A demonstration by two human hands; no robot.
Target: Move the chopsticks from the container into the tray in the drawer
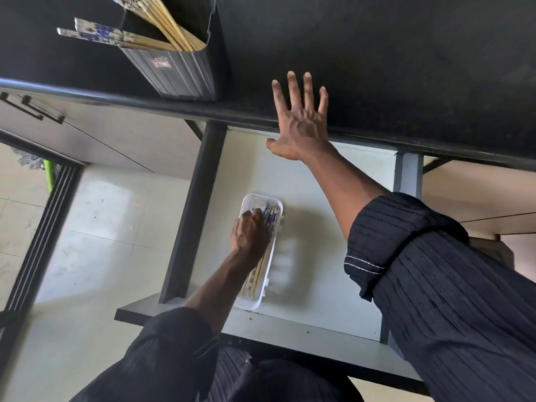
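1. Head view: left hand [251, 230] is lowering chopsticks [271, 219] into the tray [249, 303], grip closed around them, lengthwise.
2. Right hand [301, 117], fingers spread wide, is resting on the tabletop [406, 68], nearer the container [179, 74].

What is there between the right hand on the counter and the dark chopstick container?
In the head view, only bare black countertop lies between the right hand, spread flat at the counter edge, and the container. Nothing stands there.
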